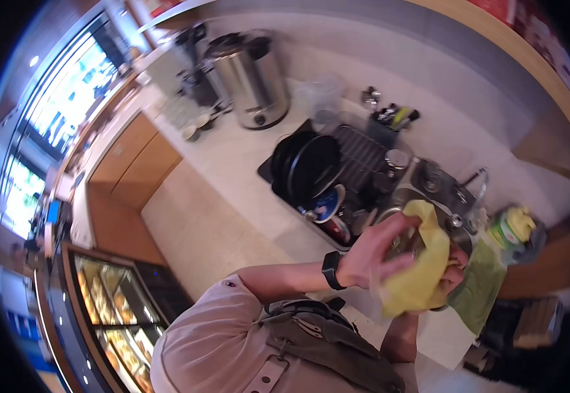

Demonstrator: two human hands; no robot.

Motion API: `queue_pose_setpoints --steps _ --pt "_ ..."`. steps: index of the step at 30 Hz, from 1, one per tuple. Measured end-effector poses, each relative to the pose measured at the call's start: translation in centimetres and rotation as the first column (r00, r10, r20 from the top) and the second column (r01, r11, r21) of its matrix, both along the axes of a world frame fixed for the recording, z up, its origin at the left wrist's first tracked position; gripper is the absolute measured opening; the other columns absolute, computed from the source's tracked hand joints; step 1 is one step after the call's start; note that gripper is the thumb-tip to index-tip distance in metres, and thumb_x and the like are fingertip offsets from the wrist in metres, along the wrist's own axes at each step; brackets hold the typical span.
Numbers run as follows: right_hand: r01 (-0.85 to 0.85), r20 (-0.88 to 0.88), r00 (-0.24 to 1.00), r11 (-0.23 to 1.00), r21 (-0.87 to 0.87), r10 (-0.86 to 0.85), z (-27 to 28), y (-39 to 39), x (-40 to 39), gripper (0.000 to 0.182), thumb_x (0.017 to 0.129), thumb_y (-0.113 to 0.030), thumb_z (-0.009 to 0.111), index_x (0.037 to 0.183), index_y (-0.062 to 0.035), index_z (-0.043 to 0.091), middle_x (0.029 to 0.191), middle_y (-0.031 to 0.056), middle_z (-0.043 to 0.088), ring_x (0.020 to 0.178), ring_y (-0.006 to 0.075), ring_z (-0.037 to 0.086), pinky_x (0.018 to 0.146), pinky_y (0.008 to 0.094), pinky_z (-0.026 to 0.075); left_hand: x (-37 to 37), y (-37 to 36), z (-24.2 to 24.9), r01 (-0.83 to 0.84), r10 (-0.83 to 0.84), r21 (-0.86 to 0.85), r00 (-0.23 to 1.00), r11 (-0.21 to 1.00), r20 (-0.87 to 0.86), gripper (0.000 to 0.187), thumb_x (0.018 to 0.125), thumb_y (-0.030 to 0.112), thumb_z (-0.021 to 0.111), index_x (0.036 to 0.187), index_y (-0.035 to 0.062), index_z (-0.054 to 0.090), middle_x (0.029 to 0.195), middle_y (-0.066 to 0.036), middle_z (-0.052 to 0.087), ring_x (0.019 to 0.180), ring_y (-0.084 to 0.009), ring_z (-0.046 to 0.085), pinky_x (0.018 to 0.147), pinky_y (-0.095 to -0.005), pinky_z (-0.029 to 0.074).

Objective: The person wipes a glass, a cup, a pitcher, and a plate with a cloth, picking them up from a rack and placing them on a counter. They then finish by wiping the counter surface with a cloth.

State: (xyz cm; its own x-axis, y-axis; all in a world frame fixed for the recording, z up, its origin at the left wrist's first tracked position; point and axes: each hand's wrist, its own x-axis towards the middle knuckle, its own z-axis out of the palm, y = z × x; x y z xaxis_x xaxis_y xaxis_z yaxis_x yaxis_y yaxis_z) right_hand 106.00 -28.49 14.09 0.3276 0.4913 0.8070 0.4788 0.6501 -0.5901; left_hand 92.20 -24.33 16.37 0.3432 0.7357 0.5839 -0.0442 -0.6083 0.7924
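A yellow cloth (419, 275) hangs between my two hands above the edge of a metal sink (465, 243). My left hand (376, 252), with a black watch on its wrist, has its fingers closed on the cloth's left side, slightly blurred. On the other side my right hand (454, 268) grips the cloth, its fingers partly covered by the fabric. Whether something lies inside the cloth is hidden. A green cloth (480, 285) drapes over the counter edge just right of my right hand.
Left of the sink stands a dish rack (363, 147) with black pans (311, 167) and utensils. A steel urn (251, 82) is farther back. The faucet (473, 178) and a yellow-green bottle (513, 228) are at the right. A lit food display (117, 308) is lower left.
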Motion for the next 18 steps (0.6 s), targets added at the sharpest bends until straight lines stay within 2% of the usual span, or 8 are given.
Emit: queue_pose_setpoints --steps 2,5,9,11,12,15,16,18 --pt "-0.144 -0.209 0.974 0.956 -0.257 0.090 -2.3 -1.4 -0.9 0.028 0.094 -0.026 0.069 0.104 -0.0151 0.045 0.116 0.0076 0.053 0.113 0.0239 0.059 0.094 0.0354 0.051 -2.0 -0.4 1.1 -0.079 0.110 0.332 0.991 0.940 -0.077 0.067 0.079 0.050 0.074 0.125 0.0032 0.060 0.097 -0.015 0.058 0.074 -0.0288 0.061 0.060 -0.0358 0.051" --pt "-0.344 -0.130 0.937 0.920 -0.190 0.324 -3.9 -0.4 -3.6 0.029 0.095 -0.029 0.067 0.109 -0.0143 0.046 0.117 0.0073 0.053 0.114 0.0239 0.058 0.096 0.0366 0.050 -5.5 -1.3 3.4 -0.138 0.293 0.500 0.924 0.855 -0.244 0.065 0.076 0.051 0.075 0.122 0.0050 0.063 0.094 -0.012 0.059 0.071 -0.0274 0.061 0.053 -0.0335 0.048" --pt "-0.545 -0.015 0.837 0.832 -0.098 0.547 -4.7 1.3 -8.4 0.032 0.096 -0.033 0.064 0.114 -0.0133 0.047 0.120 0.0069 0.053 0.116 0.0239 0.057 0.098 0.0382 0.049 -9.9 -2.7 -0.1 -0.306 0.384 0.411 0.915 0.859 -0.120 0.070 0.070 0.055 0.077 0.120 0.0062 0.065 0.094 -0.011 0.060 0.073 -0.0219 0.061 0.060 -0.0325 0.048" --pt "-0.665 0.006 0.747 0.746 -0.032 0.665 -4.3 2.1 -11.0 0.034 0.097 -0.035 0.063 0.117 -0.0128 0.047 0.121 0.0067 0.053 0.116 0.0238 0.056 0.099 0.0390 0.048 -13.1 -4.6 -1.9 -0.239 0.275 -0.287 0.957 0.928 0.091 0.063 0.078 0.049 0.075 0.123 0.0064 0.062 0.102 -0.009 0.064 0.086 -0.0204 0.064 0.074 -0.0332 0.053" --pt "-0.716 -0.013 0.698 0.698 -0.002 0.716 -4.4 2.4 -12.7 0.035 0.097 -0.036 0.062 0.119 -0.0125 0.047 0.122 0.0066 0.053 0.117 0.0238 0.056 0.100 0.0394 0.048 -14.5 -5.0 -3.0 -0.019 0.266 -0.609 0.910 0.793 0.319 0.060 0.080 0.046 0.075 0.124 0.0070 0.061 0.102 -0.009 0.063 0.086 -0.0205 0.064 0.072 -0.0330 0.052" --pt "-0.847 -0.098 0.510 0.519 0.116 0.854 -6.6 3.0 -20.0 0.039 0.098 -0.039 0.060 0.123 -0.0117 0.048 0.123 0.0063 0.053 0.118 0.0238 0.054 0.101 0.0406 0.047 -19.5 -7.7 -4.5 -0.346 0.386 -0.269 0.916 0.899 0.112 0.060 0.084 0.034 0.077 0.132 0.0064 0.054 0.104 -0.007 0.064 0.096 -0.0226 0.065 0.085 -0.0321 0.051" --pt "-0.878 -0.175 0.408 0.438 0.195 0.896 -7.5 2.5 -23.1 0.040 0.099 -0.040 0.060 0.124 -0.0115 0.048 0.124 0.0062 0.053 0.118 0.0238 0.054 0.102 0.0410 0.047 -21.1 -9.0 -4.3 -0.515 0.515 -0.015 0.857 0.857 0.015 0.061 0.084 0.031 0.078 0.133 0.0058 0.052 0.105 -0.007 0.065 0.098 -0.0234 0.065 0.089 -0.0322 0.051" --pt "-0.921 -0.377 0.173 0.285 0.265 0.910 -8.3 0.7 -28.4 0.043 0.099 -0.042 0.058 0.127 -0.0110 0.049 0.125 0.0060 0.053 0.119 0.0238 0.053 0.103 0.0418 0.046 -25.1 -11.2 -3.4 -0.676 0.676 0.027 0.736 0.737 -0.028 0.058 0.082 0.028 0.079 0.129 0.0050 0.054 0.103 -0.009 0.065 0.093 -0.0240 0.064 0.086 -0.0328 0.051"
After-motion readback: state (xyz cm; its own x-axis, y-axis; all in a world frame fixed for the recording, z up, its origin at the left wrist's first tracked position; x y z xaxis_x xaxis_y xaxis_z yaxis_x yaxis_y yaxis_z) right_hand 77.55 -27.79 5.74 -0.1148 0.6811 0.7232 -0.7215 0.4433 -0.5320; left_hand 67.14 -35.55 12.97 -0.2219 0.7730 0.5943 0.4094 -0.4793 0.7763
